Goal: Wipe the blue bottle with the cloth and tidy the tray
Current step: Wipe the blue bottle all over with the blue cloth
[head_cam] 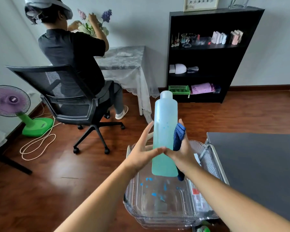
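Note:
A tall pale blue bottle (164,131) with greenish liquid is held upright in the air above a clear plastic tray (134,203). My left hand (144,151) wraps its left side, fingers spread along it. On the bottle's right side my right hand (181,151) presses a dark blue cloth (178,138) against it. Both thumbs meet in front of the bottle. Small blue specks dot the bottle and blue smears lie on the tray's floor.
A dark grey tabletop (258,161) is to the right of the tray. A seated person in an office chair (70,104) works at a lace-covered table (124,64). A black shelf unit (208,56), a purple and green fan (12,104) and a cord on the wooden floor stand beyond.

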`<state>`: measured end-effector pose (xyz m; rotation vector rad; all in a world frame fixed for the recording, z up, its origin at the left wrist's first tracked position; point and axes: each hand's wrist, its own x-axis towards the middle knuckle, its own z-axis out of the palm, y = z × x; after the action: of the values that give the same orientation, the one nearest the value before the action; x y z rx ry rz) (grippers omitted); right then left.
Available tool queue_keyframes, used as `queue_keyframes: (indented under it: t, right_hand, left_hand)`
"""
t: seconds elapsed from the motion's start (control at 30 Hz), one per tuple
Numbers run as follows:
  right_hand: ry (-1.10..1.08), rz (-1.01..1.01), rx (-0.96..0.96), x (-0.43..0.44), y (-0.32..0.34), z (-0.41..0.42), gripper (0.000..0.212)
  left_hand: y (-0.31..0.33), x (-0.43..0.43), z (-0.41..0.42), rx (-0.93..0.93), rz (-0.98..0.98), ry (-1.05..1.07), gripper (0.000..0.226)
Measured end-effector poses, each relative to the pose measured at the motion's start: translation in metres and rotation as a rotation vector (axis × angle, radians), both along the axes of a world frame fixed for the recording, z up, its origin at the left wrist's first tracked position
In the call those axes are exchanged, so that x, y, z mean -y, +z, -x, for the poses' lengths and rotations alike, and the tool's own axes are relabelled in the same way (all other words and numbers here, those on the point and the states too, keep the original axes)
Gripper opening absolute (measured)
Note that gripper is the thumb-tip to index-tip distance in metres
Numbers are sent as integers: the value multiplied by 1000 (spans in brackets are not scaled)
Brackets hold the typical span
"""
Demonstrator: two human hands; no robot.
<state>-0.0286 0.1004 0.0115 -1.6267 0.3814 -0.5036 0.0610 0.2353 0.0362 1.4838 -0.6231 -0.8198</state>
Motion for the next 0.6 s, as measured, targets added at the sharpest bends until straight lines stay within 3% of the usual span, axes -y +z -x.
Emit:
queue_keyframes:
  t: [0.17, 0.3, 0.37, 0.47, 0.53, 0.6]
  right_hand:
    - [27, -11, -43, 2, 3, -1, 99]
    - [135, 54, -40, -3, 7, -2, 95]
    - [187, 50, -41, -4, 10, -3, 76]
    - [48, 7, -25, -1, 20, -5, 39]
    - [-77, 123, -59, 5, 29, -9, 25]
    - [-107, 358, -102, 6, 41, -14, 26]
  left_hand:
    - [-12, -7, 10, -47, 13, -103, 103]
    - [-19, -5, 17, -105, 40, -16, 114]
    - [-21, -7, 17, -119, 78, 7, 112]
    - [-20, -10, 14, -161, 87, 23, 110]
    - [-22, -12, 14, -183, 80, 28, 109]
    - [-23, -12, 14, -192, 86, 17, 108]
